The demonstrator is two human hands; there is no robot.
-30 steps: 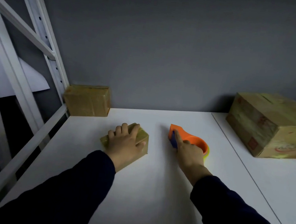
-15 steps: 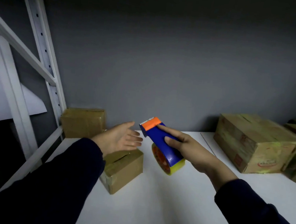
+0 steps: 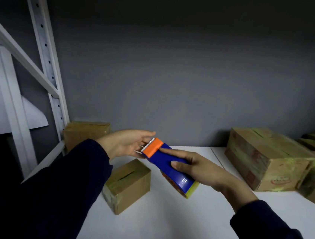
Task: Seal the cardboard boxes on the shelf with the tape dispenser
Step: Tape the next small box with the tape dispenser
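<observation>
left hand (image 3: 128,144) palm up, fingers straight, loosely spread, beside the toothed blade (image 3: 147,146). small cardboard box (image 3: 128,184) on white shelf (image 3: 170,227) below. tape dispenser (image 3: 167,166) held in air: orange tip, blue body, yellow roll edge. right hand (image 3: 202,168) fingers curled round its body

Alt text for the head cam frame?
A right hand holds a blue and orange tape dispenser above a white shelf, with the open left hand at its toothed end. A small box sits below them; larger boxes stand to the right.
</observation>
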